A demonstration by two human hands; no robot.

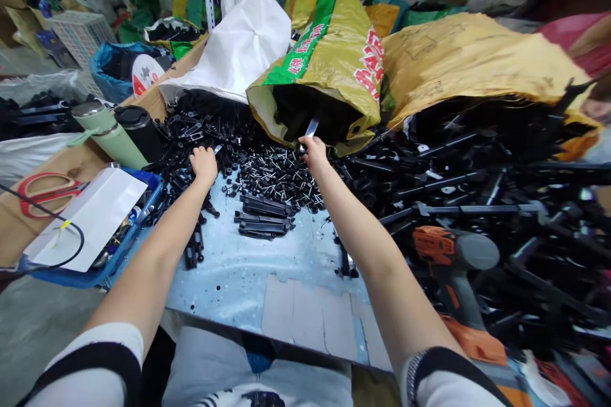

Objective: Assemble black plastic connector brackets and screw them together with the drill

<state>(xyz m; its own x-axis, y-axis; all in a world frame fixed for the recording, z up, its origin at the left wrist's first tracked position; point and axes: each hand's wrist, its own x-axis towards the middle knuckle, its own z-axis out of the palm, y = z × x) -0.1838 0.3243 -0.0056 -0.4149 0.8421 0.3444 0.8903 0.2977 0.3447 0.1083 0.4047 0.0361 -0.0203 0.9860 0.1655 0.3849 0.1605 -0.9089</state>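
My right hand (314,154) is closed round a black piece with a shiny flat metal strip (312,126), at the mouth of a yellow-and-green woven sack (324,57). My left hand (204,164) reaches into a pile of small black plastic parts (184,124); its fingers are curled, and a shiny tip shows beside them, but what they hold is unclear. Between my hands lies a heap of black-headed screws (277,172). Several long black parts (265,216) lie side by side on the blue table (229,280) in front of the heap.
An orange-and-grey power drill (456,267) stands at right by a large pile of black parts (477,184). White (248,38) and tan (477,57) sacks lie behind. A green flask (112,137), red-handled scissors (48,194) and a blue tray (102,273) are at left.
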